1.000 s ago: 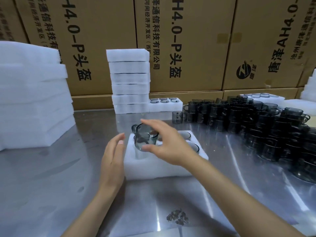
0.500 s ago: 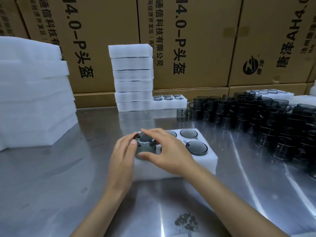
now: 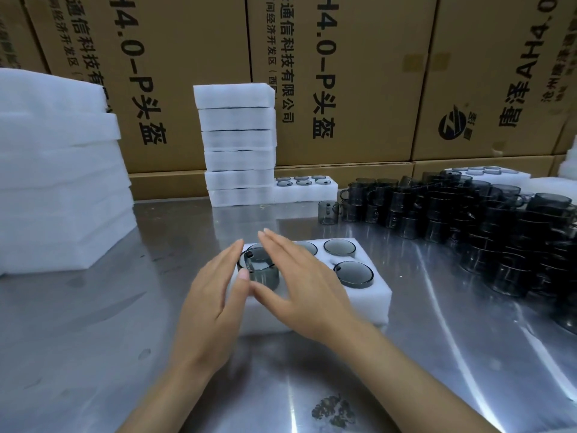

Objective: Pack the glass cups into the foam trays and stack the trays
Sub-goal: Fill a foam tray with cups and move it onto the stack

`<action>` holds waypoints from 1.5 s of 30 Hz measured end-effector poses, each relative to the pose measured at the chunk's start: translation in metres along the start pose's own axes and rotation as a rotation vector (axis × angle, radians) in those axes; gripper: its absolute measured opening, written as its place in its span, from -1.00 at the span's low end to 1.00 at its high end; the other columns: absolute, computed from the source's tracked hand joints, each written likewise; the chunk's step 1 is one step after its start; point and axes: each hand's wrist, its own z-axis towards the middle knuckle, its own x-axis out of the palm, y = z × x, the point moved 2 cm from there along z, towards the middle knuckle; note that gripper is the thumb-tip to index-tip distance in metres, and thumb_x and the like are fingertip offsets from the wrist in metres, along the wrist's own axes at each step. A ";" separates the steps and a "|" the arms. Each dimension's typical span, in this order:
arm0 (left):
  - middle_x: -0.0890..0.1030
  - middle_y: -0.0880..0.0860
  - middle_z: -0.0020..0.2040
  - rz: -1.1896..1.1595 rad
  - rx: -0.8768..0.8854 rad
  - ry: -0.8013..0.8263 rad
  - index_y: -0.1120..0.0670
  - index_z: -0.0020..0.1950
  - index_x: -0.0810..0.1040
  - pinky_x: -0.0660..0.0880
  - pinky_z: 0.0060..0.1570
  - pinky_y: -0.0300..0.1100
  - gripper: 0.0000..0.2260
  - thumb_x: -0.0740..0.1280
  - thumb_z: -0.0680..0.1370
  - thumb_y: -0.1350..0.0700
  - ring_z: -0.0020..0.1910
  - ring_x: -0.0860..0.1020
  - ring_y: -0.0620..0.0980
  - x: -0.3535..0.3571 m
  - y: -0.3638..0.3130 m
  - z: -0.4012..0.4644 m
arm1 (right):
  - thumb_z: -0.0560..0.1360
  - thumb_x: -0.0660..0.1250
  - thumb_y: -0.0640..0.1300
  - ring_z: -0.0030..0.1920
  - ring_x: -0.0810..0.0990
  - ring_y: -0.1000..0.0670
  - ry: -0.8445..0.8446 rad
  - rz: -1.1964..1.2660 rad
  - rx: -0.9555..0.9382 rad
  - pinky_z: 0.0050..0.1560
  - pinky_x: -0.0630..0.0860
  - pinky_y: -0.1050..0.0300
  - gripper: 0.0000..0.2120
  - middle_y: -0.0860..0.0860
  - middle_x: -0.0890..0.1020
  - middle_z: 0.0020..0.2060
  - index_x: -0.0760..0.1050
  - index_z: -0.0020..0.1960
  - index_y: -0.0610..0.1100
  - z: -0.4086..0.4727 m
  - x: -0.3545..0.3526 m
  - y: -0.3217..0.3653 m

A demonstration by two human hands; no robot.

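A: Where does the smoky glass cup point(image 3: 258, 267) sit?

B: In the foam tray point(image 3: 368, 300) at the middle of the steel table point(image 3: 93, 323), in a pocket toward the tray's 9 o'clock end. It stands upright and rises higher above the foam than the other cups point(image 3: 352, 273) at the tray's 3 o'clock end.

A: And the hands?

B: The left hand point(image 3: 207, 303) lies at the cup's 8 o'clock, fingers straight, holding nothing. The right hand point(image 3: 304, 290) lies at its 4 o'clock, fingers also straight and spread, gripping nothing. Whether either one touches the glass cannot be told.

A: What else is there?

B: A stack of trays point(image 3: 239, 145) stands at 12 o'clock, with a filled tray point(image 3: 306, 190) just beside it. Loose cups point(image 3: 468, 226) crowd the table at 2 o'clock. Foam slabs point(image 3: 59, 170) are piled at 10 o'clock, with cardboard boxes point(image 3: 343, 73) behind.
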 end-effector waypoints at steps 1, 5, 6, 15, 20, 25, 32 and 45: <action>0.28 -0.42 0.32 0.065 0.014 0.021 -0.24 0.37 0.26 0.10 0.37 -0.35 -0.56 -0.05 0.50 -0.23 0.37 0.21 -0.42 -0.003 0.001 -0.002 | 0.52 0.17 0.24 0.46 0.17 0.16 0.000 -0.018 -0.015 0.41 0.15 0.22 -0.35 0.17 0.19 0.49 0.12 0.52 0.03 -0.001 0.000 0.001; 0.23 -0.45 0.32 0.231 0.021 0.102 -0.26 0.37 0.24 -0.04 0.40 -0.24 -0.51 -0.14 0.48 -0.27 0.40 0.11 -0.39 -0.007 0.004 -0.005 | 0.51 0.21 0.20 0.44 0.28 0.07 0.020 -0.076 -0.038 0.42 0.20 0.03 -0.43 0.09 0.35 0.43 0.32 0.44 -0.05 -0.003 0.003 0.005; 0.24 -0.42 0.32 0.266 0.008 0.118 -0.20 0.39 0.30 -0.04 0.40 -0.22 -0.44 -0.16 0.47 -0.28 0.40 0.11 -0.37 -0.007 0.005 -0.005 | 0.51 0.21 0.20 0.43 0.28 0.06 0.033 -0.085 -0.026 0.42 0.19 0.03 -0.45 0.08 0.36 0.43 0.36 0.41 -0.05 -0.003 0.004 0.006; 0.13 -0.38 0.37 0.545 0.034 0.293 -0.14 0.46 0.28 -0.10 0.44 -0.15 -0.27 -0.28 0.41 -0.34 0.46 0.01 -0.30 -0.008 0.009 -0.009 | 0.55 0.08 0.17 0.49 0.14 0.02 0.175 -0.259 -0.003 0.44 -0.06 0.05 -0.44 0.00 0.19 0.51 0.24 0.47 -0.07 -0.013 0.016 0.012; 0.04 -0.44 0.42 0.228 -0.093 0.304 -0.30 0.43 0.06 -0.04 0.46 -0.19 -0.58 -0.08 0.56 -0.27 0.44 0.04 -0.41 -0.004 0.011 -0.022 | 0.56 0.09 0.18 0.50 0.10 0.07 0.185 -0.203 -0.048 0.45 -0.12 0.06 -0.47 0.07 0.21 0.50 0.21 0.47 0.01 -0.019 0.003 0.007; 0.03 -0.27 0.51 -0.119 -0.462 0.165 -0.14 0.54 -0.01 -0.06 0.37 -0.39 -0.37 0.09 0.52 -0.25 0.44 0.01 -0.38 -0.008 0.010 -0.026 | 0.53 0.23 0.12 0.36 0.27 0.14 -0.185 0.159 0.342 0.35 0.18 0.18 -0.58 0.26 0.43 0.19 0.37 0.35 0.06 -0.041 -0.042 -0.033; 0.50 -0.25 0.25 -0.401 -0.606 0.146 -0.15 0.25 0.48 0.39 0.12 -0.31 -0.75 0.26 0.57 -0.05 0.18 0.46 -0.31 0.015 -0.005 -0.009 | 0.52 0.29 0.11 -0.08 0.33 0.43 -0.019 0.855 0.828 -0.20 0.33 0.48 -0.61 0.40 0.38 0.00 0.20 0.27 0.20 -0.060 -0.049 -0.062; 0.66 0.09 0.06 -0.969 -0.541 -0.112 -0.06 0.14 0.61 0.48 -0.31 0.02 -0.70 0.19 0.53 0.20 -0.13 0.64 0.06 0.021 -0.007 0.040 | 0.36 0.40 0.00 0.01 0.67 -0.05 -0.197 1.753 0.855 -0.10 0.62 0.05 -0.50 -0.08 0.66 0.10 0.51 0.27 -0.15 -0.017 -0.059 -0.067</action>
